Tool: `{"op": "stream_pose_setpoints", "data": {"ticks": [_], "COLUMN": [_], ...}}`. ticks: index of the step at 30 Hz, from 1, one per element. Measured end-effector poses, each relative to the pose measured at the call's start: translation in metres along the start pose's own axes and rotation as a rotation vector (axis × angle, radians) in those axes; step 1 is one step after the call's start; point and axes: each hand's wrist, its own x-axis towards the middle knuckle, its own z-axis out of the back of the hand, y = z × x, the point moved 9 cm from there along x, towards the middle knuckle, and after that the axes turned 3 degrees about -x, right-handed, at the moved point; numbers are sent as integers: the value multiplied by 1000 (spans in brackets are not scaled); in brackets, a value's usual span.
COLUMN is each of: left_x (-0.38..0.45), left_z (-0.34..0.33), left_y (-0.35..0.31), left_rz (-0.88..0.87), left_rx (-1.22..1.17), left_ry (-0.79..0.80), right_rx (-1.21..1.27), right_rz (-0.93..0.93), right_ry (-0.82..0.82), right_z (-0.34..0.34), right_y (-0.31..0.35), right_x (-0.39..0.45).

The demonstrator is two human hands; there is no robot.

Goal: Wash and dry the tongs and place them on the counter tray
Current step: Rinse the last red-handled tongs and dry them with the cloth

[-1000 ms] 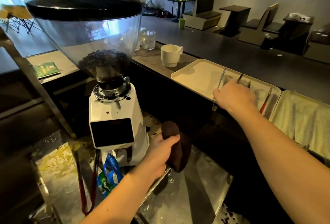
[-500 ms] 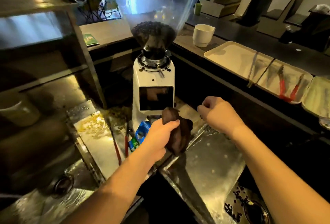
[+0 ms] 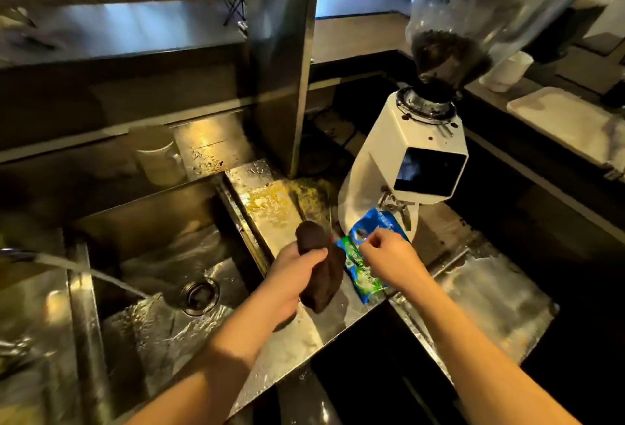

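My left hand (image 3: 297, 270) grips a dark brown cloth (image 3: 323, 284) over the wet steel counter beside the sink. Just behind the cloth, two thin arms of a pair of tongs (image 3: 300, 208) lie on the counter, their lower part hidden by the cloth. My right hand (image 3: 389, 257) hovers with curled fingers over a blue-green packet (image 3: 363, 275); I see nothing in it. The cream counter tray (image 3: 554, 116) sits on the raised counter at the far right, cut off by the frame edge.
Water runs from a faucet (image 3: 50, 260) into the steel sink (image 3: 152, 282) at the left. A white coffee grinder (image 3: 419, 157) with beans stands right of the tongs. A white cup (image 3: 505, 72) stands near the tray. A mug (image 3: 159, 160) sits under the shelf.
The view has swung left and down to the sink. My right hand has come back from the tray to the packet by the grinder. My left hand still holds the cloth.
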Motion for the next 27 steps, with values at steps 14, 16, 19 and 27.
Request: {"op": "stream_pose_setpoints", "data": {"ticks": [14,16,19,27], "left_x": [66,72,72,55], "left_z": [47,50,57,83], "left_y": [35,40,45,42], "left_rz": [140,175,212,135], "left_rx": [2,-5,6,-198], "left_ry": [-334,-356,-435,-496], "right_rx": [-327,-365,-465,-433], "right_rz": [43,80,105,83], "right_ry": [249,211,144,168], "right_z": [-127,-139,-154,-158], "right_y": [-23,-24,-28,-27], "right_x": [103,112,118,122]}}
